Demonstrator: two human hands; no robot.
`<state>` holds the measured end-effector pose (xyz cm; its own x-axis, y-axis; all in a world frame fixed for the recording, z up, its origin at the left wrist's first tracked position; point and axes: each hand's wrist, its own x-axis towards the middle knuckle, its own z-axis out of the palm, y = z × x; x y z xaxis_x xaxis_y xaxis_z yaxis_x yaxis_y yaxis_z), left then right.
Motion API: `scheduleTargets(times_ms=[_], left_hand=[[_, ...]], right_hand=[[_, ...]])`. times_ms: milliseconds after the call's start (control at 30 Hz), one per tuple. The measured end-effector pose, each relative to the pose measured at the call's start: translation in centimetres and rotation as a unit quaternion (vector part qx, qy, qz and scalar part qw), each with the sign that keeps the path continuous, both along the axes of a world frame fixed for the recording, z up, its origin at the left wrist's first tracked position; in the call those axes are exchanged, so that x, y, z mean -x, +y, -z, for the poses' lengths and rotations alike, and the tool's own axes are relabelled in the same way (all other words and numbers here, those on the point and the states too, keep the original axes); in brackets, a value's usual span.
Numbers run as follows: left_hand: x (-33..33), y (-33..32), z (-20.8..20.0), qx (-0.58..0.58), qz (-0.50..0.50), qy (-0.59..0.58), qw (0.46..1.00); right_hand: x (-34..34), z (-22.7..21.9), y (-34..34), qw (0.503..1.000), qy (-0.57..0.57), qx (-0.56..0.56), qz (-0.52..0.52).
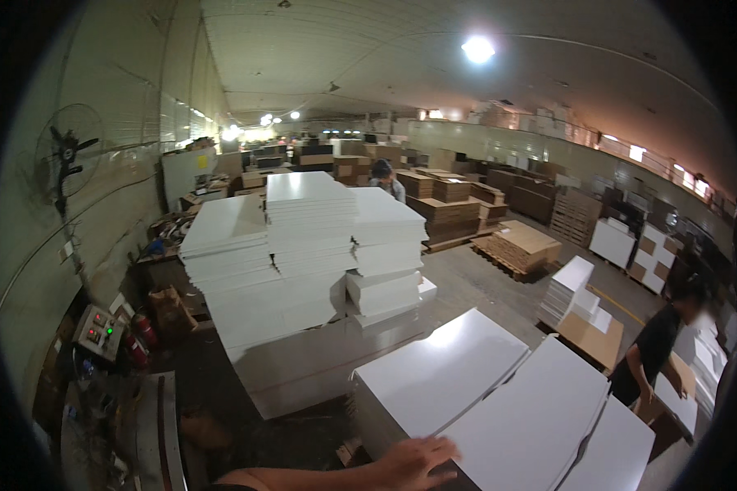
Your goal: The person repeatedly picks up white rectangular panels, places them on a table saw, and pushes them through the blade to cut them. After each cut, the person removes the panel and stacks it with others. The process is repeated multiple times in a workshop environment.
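My left hand (413, 465) reaches in from the lower edge, its forearm lying across the bottom of the view. The fingers are apart and slightly smeared, with nothing seen in them. They are at the near edge of a stack of white panels (446, 368); whether they touch it I cannot tell. Beside that stack, to the right, lie a second stack of white panels (524, 409) and a third white panel stack (614, 450), with narrow dark gaps between them. My right hand is out of view.
Tall white panel stacks (303, 278) stand ahead. On the left are a control box (100, 331), red fire extinguishers (143, 331) and a wall fan (65, 151). At right, a person in dark clothes (655, 348) handles a white board (677, 405). Brown board stacks (520, 245) lie farther back.
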<state>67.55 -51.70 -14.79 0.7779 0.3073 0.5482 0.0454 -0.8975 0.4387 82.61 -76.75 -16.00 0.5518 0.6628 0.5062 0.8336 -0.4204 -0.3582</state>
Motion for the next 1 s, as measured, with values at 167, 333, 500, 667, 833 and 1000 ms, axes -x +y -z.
scheduleTargets(times_ms=[167,333,500,667,833,1000], left_hand=[[6.4,-5.7,7.8,0.317,0.112,0.169,0.926],[16.0,-6.6,17.2,0.422,0.121,0.359,0.823],[20.1,-3.6,17.9,0.532,-0.032,0.238,0.812],[25.1,-1.1,15.9,0.570,-0.088,0.127,0.807],[32.4,1.7,16.3,0.598,-0.130,0.050,0.789],[40.1,4.0,17.3,0.623,-0.171,-0.014,0.763]], right_hand=[[4.6,7.0,3.0,0.840,0.300,-0.048,-0.449],[8.4,8.9,9.1,0.698,0.456,0.081,-0.546],[13.3,7.9,14.4,0.652,0.491,0.164,-0.554],[19.1,8.3,19.1,0.622,0.500,0.227,-0.557],[25.5,9.9,24.0,0.601,0.508,0.281,-0.550],[31.2,12.5,28.5,0.578,0.516,0.333,-0.537]])
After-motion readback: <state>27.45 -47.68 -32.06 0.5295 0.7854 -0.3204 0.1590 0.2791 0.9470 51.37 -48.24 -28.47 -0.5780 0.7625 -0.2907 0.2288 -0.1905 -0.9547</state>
